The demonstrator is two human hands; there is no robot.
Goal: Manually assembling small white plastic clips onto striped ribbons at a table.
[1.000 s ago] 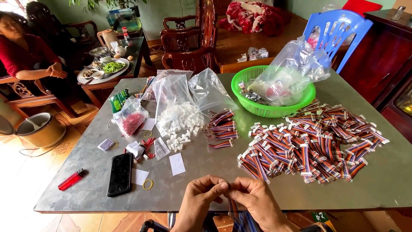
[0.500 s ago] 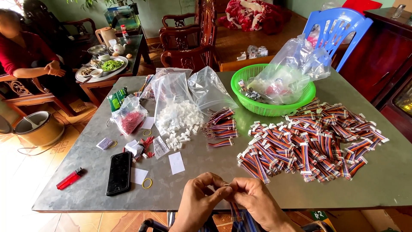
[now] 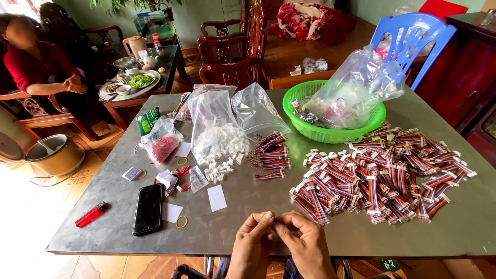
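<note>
Bags of clear plastic on the grey counter [image 3: 248, 206] hold white connectors [image 3: 219, 144] and red bits; a green basket [image 3: 330, 135] holds more bags. Left hand [image 3: 253, 243] and right hand [image 3: 305, 243] meet at the near edge, fingertips pinched on something too small to identify, near the striped ribbon-cable pile [image 3: 382, 175].

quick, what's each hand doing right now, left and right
Left hand: fingers pinched together at the right hand's fingertips; what they grip is too small to tell.
Right hand: pinched the same way, contents unclear.
</note>
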